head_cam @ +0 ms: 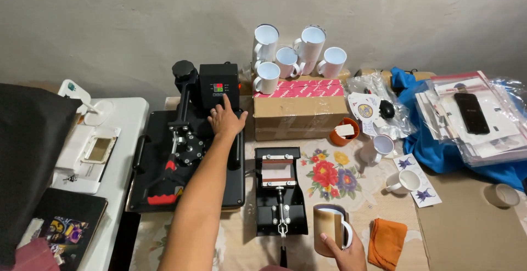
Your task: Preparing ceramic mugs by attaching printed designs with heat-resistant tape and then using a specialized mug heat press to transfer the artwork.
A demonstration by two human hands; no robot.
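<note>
While the left hand (pixel 226 120) pressed one outstretched finger to the control box (pixel 219 86) of the heat press (pixel 186 156), grasping nothing, the right hand (pixel 343 249) gripped a paper-wrapped mug (pixel 331 229) at the table's (pixel 466 227) near edge, beside the mug press (pixel 280 191).

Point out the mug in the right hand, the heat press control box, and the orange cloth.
mug (pixel 329 227), head view, on its paper-wrapped side.
heat press control box (pixel 219 84), head view, on its front panel.
orange cloth (pixel 387 242), head view, on the middle of the fold.
</note>
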